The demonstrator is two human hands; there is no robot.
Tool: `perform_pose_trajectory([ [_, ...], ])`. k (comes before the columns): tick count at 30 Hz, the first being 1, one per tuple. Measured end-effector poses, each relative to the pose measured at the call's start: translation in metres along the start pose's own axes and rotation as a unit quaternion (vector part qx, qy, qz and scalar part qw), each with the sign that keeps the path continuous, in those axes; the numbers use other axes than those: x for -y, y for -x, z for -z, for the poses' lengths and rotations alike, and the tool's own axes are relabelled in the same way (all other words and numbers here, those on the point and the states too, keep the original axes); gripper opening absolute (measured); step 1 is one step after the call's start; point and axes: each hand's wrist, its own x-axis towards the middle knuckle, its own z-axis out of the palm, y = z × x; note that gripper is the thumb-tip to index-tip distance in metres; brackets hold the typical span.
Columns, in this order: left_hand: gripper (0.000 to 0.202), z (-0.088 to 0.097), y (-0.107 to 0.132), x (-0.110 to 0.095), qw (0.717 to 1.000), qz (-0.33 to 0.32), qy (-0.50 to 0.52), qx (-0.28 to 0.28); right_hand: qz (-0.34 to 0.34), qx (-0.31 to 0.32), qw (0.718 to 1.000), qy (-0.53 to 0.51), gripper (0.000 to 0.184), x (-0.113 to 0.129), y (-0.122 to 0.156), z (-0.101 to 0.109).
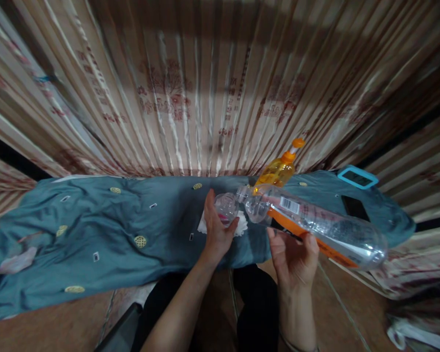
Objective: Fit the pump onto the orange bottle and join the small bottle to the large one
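My right hand (294,256) grips a large clear plastic bottle (326,227) with a barcode label, tilted so its neck points left and down. Its mouth meets a small clear cup (226,206) that my left hand (216,227) holds from the side, fingers wrapped round it. The cup stands over a white crumpled tissue (240,226) on a teal cloth (106,234). Whether liquid flows is not visible.
An orange pump bottle (280,168) stands just behind the clear bottle. A dark phone (355,208) and a blue-framed device (357,177) lie at the cloth's right end. A striped curtain (205,88) hangs behind. My dark-clothed legs (256,303) are below.
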Motion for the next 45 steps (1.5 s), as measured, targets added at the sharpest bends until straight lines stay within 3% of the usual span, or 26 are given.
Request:
perform_pose_trajectory([
  [8, 0.092, 0.001, 0.001, -0.004, 1.000, 0.000, 0.002, 0.004, 0.010, 0.002, 1.000, 0.001, 0.062, 0.003, 0.004, -0.008],
  [19, 0.092, 0.003, -0.001, -0.011, 0.999, 0.028, 0.017, 0.009, 0.028, -0.014, 0.999, 0.041, 0.049, 0.000, 0.006, 0.004],
  [24, 0.091, 0.002, -0.002, -0.010, 0.999, 0.029, 0.043, 0.004, 0.038, -0.006, 0.998, 0.053, 0.056, -0.001, 0.009, 0.005],
  [28, 0.090, 0.001, -0.002, -0.010, 0.999, 0.026, 0.045, -0.002, 0.051, -0.001, 0.997, 0.054, 0.051, -0.001, 0.011, 0.006],
  [45, 0.087, 0.003, -0.003, -0.011, 0.999, 0.015, 0.034, 0.006, 0.023, -0.049, 0.996, 0.065, 0.048, -0.005, 0.017, 0.012],
])
